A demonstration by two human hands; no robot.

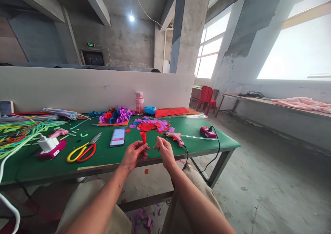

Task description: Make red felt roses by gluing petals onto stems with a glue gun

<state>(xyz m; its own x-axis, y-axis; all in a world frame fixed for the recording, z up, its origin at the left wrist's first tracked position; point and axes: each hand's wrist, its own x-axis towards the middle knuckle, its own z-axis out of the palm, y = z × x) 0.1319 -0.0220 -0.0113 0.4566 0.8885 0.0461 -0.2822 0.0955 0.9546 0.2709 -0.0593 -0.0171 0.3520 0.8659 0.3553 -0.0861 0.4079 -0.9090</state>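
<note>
My left hand (134,154) pinches a small rolled piece of red paper (143,136) that stands upright above its fingers, just over the near edge of the green table (103,158). Close beside it, my right hand (163,150) has its fingers curled together, a little apart from the red piece; what it holds, if anything, is too small to see. A pink glue gun (175,137) lies on the table just behind my right hand. A heap of red and purple paper petals (152,125) lies farther back.
Yellow-and-red scissors (84,150), a phone (118,137), a pink box with a white charger (50,147) and a spread of coloured pipe cleaners (18,130) lie to the left. Finished paper flowers (116,115) and a pink bottle (139,101) stand by the white partition. A red chair (207,97) stands beyond.
</note>
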